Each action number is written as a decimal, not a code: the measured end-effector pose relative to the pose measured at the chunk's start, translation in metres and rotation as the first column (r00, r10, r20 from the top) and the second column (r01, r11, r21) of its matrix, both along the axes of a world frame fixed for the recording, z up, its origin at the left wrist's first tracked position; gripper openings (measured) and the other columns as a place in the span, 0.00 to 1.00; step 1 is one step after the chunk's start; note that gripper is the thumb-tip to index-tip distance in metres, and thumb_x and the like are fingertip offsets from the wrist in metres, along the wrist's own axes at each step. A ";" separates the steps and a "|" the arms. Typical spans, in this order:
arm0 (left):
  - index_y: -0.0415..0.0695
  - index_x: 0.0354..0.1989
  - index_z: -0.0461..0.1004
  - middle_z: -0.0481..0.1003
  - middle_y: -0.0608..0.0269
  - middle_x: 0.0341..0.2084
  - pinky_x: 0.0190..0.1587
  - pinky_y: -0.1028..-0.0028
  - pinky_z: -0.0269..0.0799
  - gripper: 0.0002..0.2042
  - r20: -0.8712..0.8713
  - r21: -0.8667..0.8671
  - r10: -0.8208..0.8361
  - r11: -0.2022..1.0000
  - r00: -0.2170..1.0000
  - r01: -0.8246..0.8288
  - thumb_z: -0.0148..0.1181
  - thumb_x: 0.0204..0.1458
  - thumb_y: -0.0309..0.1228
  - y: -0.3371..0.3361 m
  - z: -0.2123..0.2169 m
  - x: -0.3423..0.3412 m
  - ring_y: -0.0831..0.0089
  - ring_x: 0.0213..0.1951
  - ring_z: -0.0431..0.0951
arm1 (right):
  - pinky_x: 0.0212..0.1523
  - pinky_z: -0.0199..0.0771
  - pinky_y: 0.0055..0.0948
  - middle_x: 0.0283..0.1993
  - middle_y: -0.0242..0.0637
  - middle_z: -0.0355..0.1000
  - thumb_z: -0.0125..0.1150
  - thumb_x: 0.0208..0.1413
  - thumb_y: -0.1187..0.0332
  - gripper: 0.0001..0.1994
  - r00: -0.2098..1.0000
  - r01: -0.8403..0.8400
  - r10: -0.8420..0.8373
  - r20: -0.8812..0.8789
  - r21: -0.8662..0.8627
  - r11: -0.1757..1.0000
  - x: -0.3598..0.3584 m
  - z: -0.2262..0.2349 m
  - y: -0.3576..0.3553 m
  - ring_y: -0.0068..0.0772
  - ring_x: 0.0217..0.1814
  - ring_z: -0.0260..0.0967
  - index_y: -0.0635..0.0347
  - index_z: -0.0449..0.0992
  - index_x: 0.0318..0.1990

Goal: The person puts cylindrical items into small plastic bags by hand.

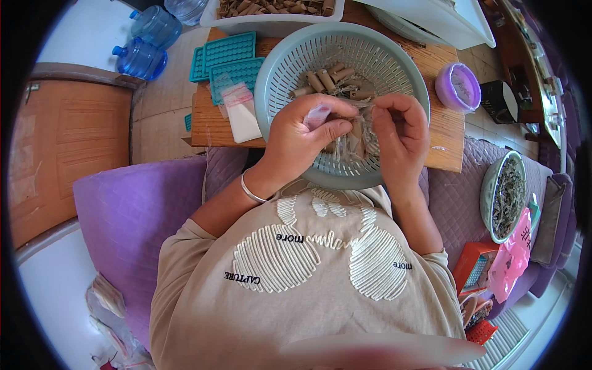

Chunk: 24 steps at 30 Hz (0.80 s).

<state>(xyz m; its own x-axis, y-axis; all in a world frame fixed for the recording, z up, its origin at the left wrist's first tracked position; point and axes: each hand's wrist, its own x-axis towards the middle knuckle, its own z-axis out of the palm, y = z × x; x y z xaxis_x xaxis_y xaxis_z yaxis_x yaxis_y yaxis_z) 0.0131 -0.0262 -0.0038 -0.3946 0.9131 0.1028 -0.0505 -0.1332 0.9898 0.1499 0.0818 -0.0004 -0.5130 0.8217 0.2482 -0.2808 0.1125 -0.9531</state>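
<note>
From my end, here's the lettering: below the left hand (299, 131), on the chest of the beige shirt (320, 296), I've got a short dark word (290, 238), upside down to me. Further below that hand there's a longer one in capitals (242, 277), also upside down. Over now, straight below the right hand (401, 132), another small dark word (402, 266) sits on the same shirt. And out to the right of that hand, lower down, a pink plastic bag (510, 259) shows bold dark characters (525, 237), tilted and partly creased.
</note>
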 end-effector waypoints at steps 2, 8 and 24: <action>0.38 0.52 0.71 0.77 0.60 0.43 0.50 0.76 0.73 0.18 -0.029 -0.026 -0.015 1.000 0.999 0.014 0.64 0.52 0.20 -0.002 0.003 0.000 0.75 0.46 0.76 | 0.38 0.68 0.22 0.35 0.36 0.71 0.60 0.49 0.83 0.09 0.948 0.039 -0.185 0.258 0.483 0.875 0.001 0.016 0.006 0.28 0.35 0.69 0.62 0.76 0.37; 0.40 0.60 0.64 0.77 0.58 0.43 0.48 0.76 0.73 0.26 -0.105 0.059 0.032 0.998 0.994 -0.026 0.63 0.52 0.19 -0.003 0.013 -0.001 0.76 0.44 0.76 | 0.39 0.69 0.32 0.35 0.35 0.70 0.67 0.40 0.78 0.09 0.952 -0.073 -0.214 0.217 0.844 0.531 -0.003 0.041 0.011 0.38 0.36 0.69 0.59 0.79 0.32; 0.40 0.64 0.60 0.79 0.57 0.39 0.46 0.77 0.74 0.31 -0.068 -0.128 -0.052 0.991 0.996 0.043 0.65 0.50 0.18 -0.009 0.017 0.004 0.75 0.42 0.79 | 0.31 0.72 0.27 0.38 0.35 0.71 0.58 0.48 0.82 0.07 0.890 -0.043 -0.320 0.325 0.758 0.651 0.003 0.045 0.038 0.32 0.32 0.69 0.60 0.72 0.33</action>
<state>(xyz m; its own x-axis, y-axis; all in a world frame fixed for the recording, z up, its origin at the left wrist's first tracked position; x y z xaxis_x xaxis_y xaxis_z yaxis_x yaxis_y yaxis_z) 0.0167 -0.0348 0.0134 -0.3466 0.9380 0.0112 0.0169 -0.0057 0.9998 0.1531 0.1200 0.0445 -0.6046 0.5281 0.5964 0.1780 0.8193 -0.5450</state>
